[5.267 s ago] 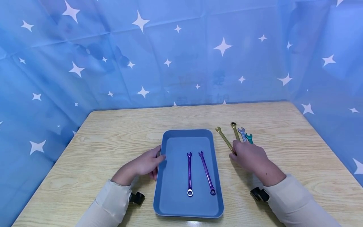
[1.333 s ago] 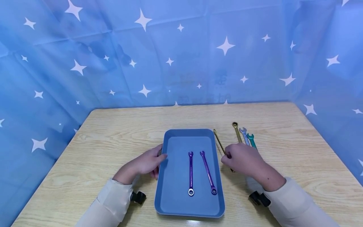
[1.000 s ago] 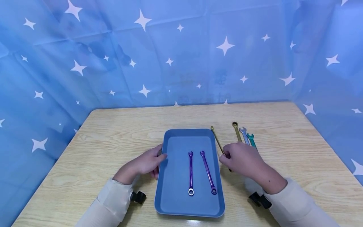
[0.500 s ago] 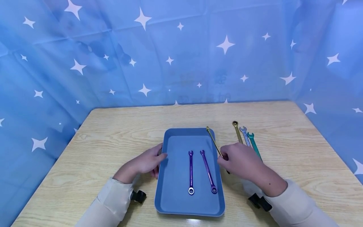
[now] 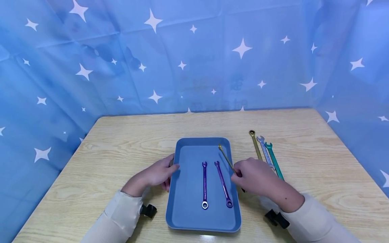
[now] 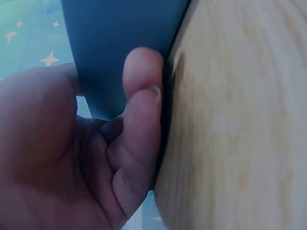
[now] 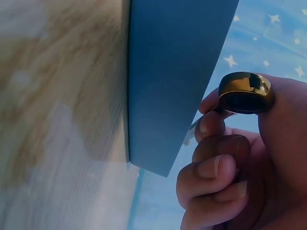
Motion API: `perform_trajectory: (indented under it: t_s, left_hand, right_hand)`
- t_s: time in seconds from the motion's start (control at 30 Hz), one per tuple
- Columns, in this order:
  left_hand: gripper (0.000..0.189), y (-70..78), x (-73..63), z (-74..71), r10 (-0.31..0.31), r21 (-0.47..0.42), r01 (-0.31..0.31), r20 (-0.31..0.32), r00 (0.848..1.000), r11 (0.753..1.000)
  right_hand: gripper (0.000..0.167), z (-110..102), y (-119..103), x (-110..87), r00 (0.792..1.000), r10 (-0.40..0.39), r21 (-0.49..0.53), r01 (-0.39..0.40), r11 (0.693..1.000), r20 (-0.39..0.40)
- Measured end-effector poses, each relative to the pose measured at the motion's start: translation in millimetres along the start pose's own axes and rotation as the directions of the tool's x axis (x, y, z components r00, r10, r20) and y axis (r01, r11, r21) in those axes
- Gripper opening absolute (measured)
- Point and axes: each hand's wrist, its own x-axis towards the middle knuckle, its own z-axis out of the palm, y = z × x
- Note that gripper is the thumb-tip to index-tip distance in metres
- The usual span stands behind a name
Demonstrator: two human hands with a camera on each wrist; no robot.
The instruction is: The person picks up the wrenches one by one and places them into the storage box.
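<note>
In the head view, my left hand [image 5: 156,173] grips the left side of a blue tray [image 5: 188,216], thumb over the rim and fingers along the outer wall. My right hand [image 5: 255,177] pinches a gold combination wrench [image 5: 226,158] at the tray's right rim. Its far end reaches over the tray's inside, and the hand covers its middle. The wrench's ring end [image 7: 244,93] shows above the curled fingers in the right wrist view, beside the tray's outer wall. Two purple wrenches, one upright in view [image 5: 204,184] and one slanted [image 5: 223,182], lie in the tray.
Right of the tray, another gold wrench [image 5: 256,145], a silver-blue wrench [image 5: 266,153] and a green wrench [image 5: 275,162] lie side by side on the wooden table [image 5: 133,135]. My right hand and forearm partly hide them. A blue star-patterned cloth [image 5: 194,60] hangs behind the table.
My right hand has carried the gold wrench left from beside the other wrenches, across the tray's right rim. More of the green and silver-blue wrenches shows. My left hand stays on the tray.
</note>
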Motion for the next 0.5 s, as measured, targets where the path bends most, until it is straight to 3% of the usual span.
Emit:
perform_trajectory:
  t_s: [0.5]
  left_hand:
    - [0.062, 0.4, 0.2, 1.4, -0.003, 0.001, 0.003, -0.009, 1.000, 1.000]
  right_hand:
    - [0.036, 1.6, 0.5, -0.3, 0.999, 0.029, 0.071, -0.030, 0.997, 0.023]
